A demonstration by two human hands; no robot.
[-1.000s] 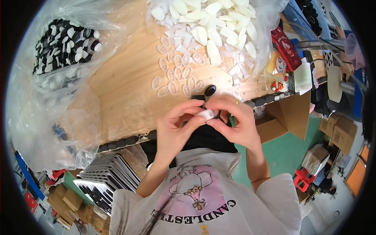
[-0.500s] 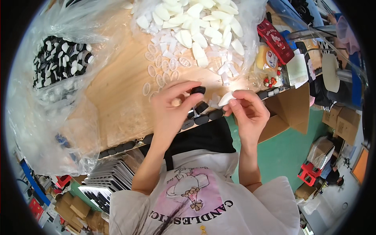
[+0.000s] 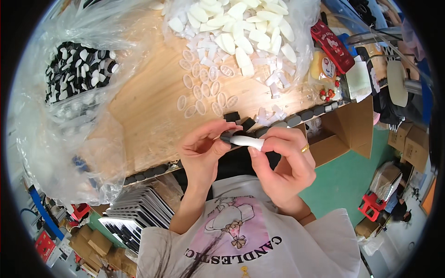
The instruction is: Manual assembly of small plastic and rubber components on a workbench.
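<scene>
Both hands have drawn back together at the tabletop's near edge since half a second ago, when they were apart with the right one holding a white piece off to the side. From the head view, the left hand [image 3: 201,148] pinches a small black cap [image 3: 225,136] between thumb and fingers, and the right hand [image 3: 282,160] is closed on a white oval piece [image 3: 248,141] whose end meets that cap, so the two hands touch around the joined parts. Just beyond them, black caps [image 3: 296,118] line the edge of the wooden tabletop [image 3: 148,106]. Clear oval shells [image 3: 204,90] lie in rows farther out, before a clear bag of white pieces [image 3: 241,23]. On the left, another bag holds black-and-white parts [image 3: 76,72].
</scene>
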